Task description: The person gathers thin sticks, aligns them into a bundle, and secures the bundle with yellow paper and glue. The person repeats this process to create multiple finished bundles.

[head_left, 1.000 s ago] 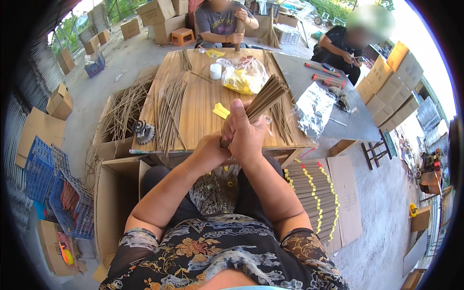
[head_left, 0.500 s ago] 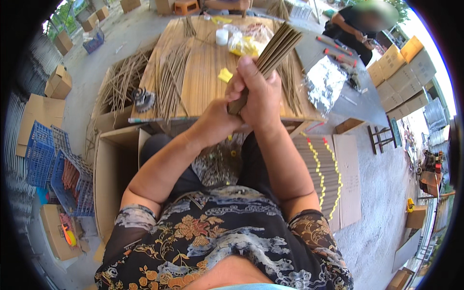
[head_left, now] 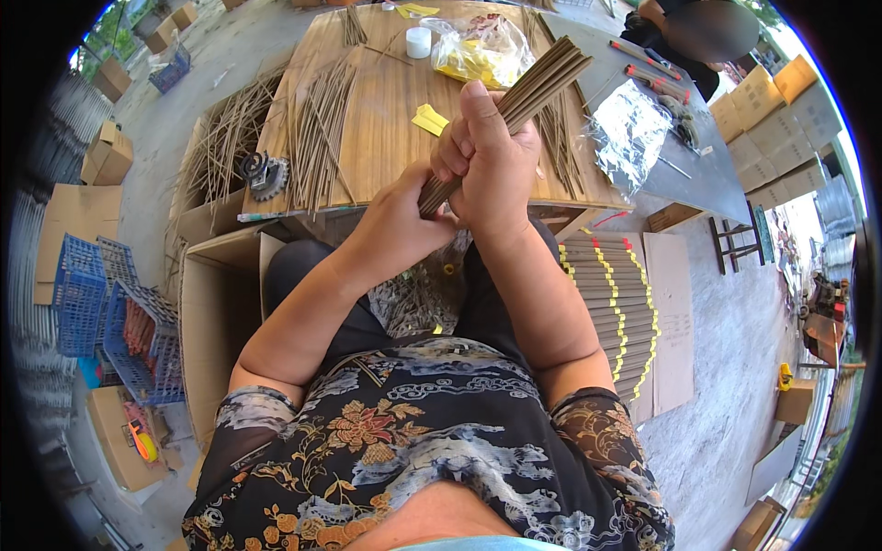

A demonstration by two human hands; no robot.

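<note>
A bundle of thin brown incense sticks slants up to the right in front of me, above the table's near edge. My right hand is wrapped around its middle, thumb pointing up along it. Lower down, my left hand is closed about the bottom end, its fingers partly hidden. Loose incense sticks lie on the wooden table to the left, and more sticks lie just right of the bundle. A yellow paper strip rests beyond my hands.
A clear bag of yellow strips and a white jar stand farther back. Foil covers part of the grey side table. Banded bundles lie on cardboard at right. An open carton stands left; a person works far right.
The bundle leans farther to the right, and its lower part shows more between my hands. My left hand has shifted slightly left. The table sits higher in view.
</note>
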